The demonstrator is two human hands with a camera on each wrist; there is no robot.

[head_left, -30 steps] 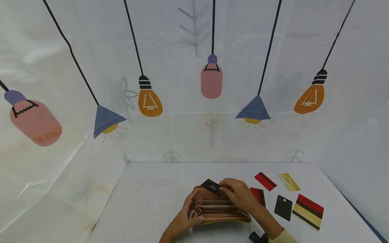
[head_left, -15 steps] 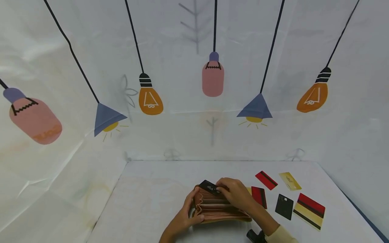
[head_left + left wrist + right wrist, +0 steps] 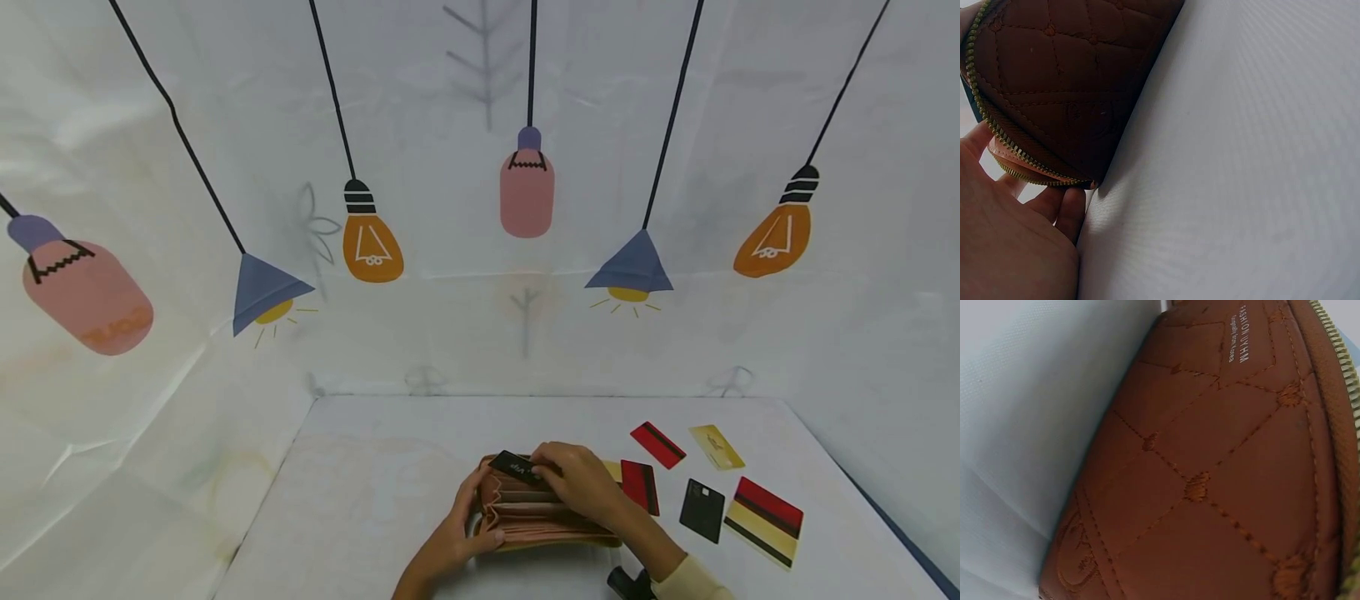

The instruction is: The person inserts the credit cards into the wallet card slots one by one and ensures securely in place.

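A brown quilted wallet (image 3: 525, 533) stands unzipped on the table, its pleated pink-tan compartments facing up. My left hand (image 3: 447, 537) grips its left end, thumb on the near side and fingers at the far side. In the left wrist view, fingers of the left hand (image 3: 1016, 231) lie against the wallet's zipped edge. My right hand (image 3: 581, 479) pinches a black card (image 3: 513, 466) with "VIP" lettering at the far compartment. The card's lower right part is hidden by the fingers. Stitched brown leather of the wallet (image 3: 1210, 437) fills much of the right wrist view.
Right of the wallet lie a red-and-yellow card (image 3: 640, 487), a red striped card (image 3: 658, 444), a gold card (image 3: 717, 447), a black chip card (image 3: 702, 511) and a larger striped card (image 3: 765, 521). A black device (image 3: 630, 583) sits by the right wrist.
The black card has shifted slightly left and lower, toward the wallet's far compartment, with the right hand moving along. The left hand keeps its grip on the wallet. The camera view has shifted slightly.
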